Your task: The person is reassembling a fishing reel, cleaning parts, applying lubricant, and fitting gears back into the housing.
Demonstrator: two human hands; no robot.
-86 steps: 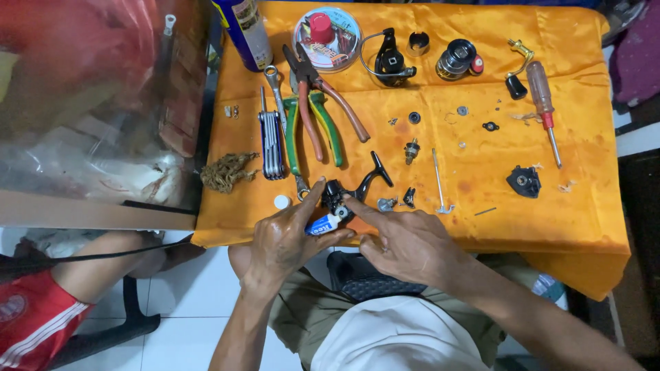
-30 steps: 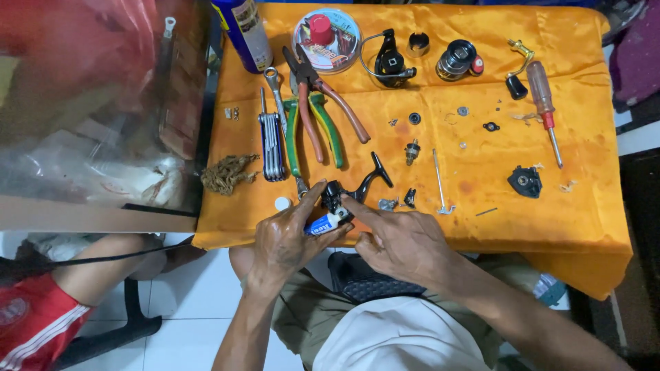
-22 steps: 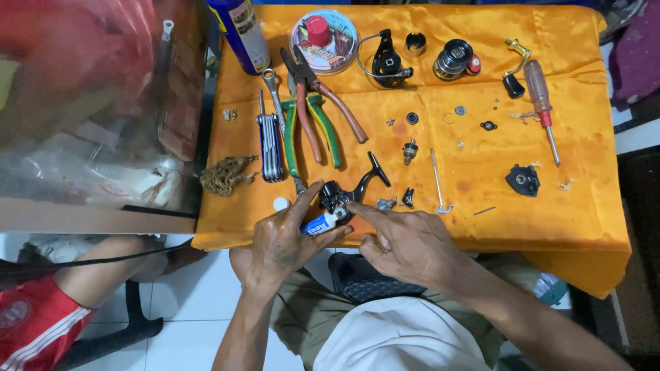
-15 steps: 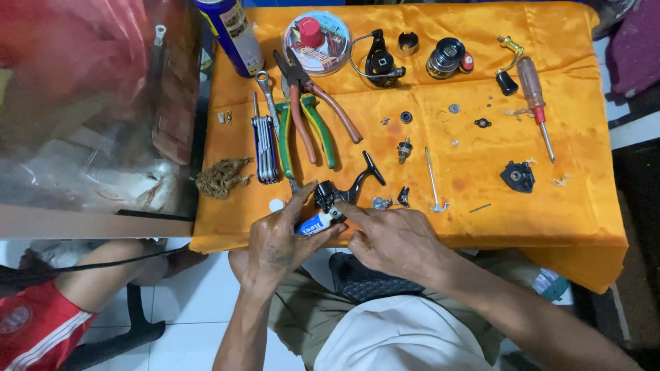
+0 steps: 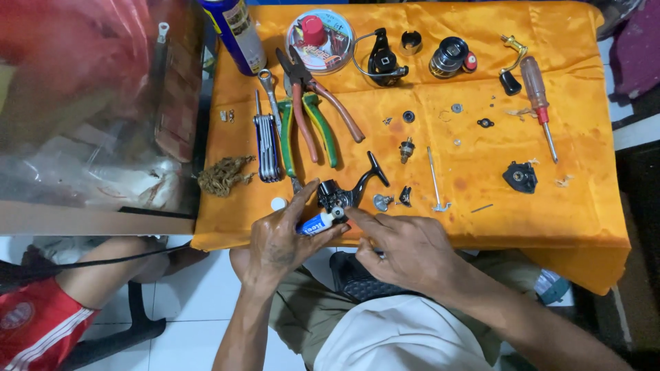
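Observation:
My left hand [image 5: 280, 237] holds a small blue and white tube [image 5: 317, 222] at the near edge of the orange cloth [image 5: 481, 172], its white nozzle pointing at a black reel body with a crank arm [image 5: 347, 189]. The index finger of that hand reaches up beside the reel body. My right hand [image 5: 402, 247] rests just right of the tube, its fingertips touching the nozzle end and the underside of the reel body. Whether it grips anything is hidden.
Pliers with red and green handles [image 5: 309, 113], a blue hex key set [image 5: 266, 144], a spanner, a spray can [image 5: 235, 31], a round tin [image 5: 322, 38], reel parts [image 5: 450, 58], a screwdriver [image 5: 537, 93], a thin shaft [image 5: 434, 178] and small screws lie on the cloth. Another person's leg [image 5: 82, 288] is at the left.
The view has shifted slightly. My hands stay at the near edge with the tube against the reel body; the tube's nozzle has moved closer to it.

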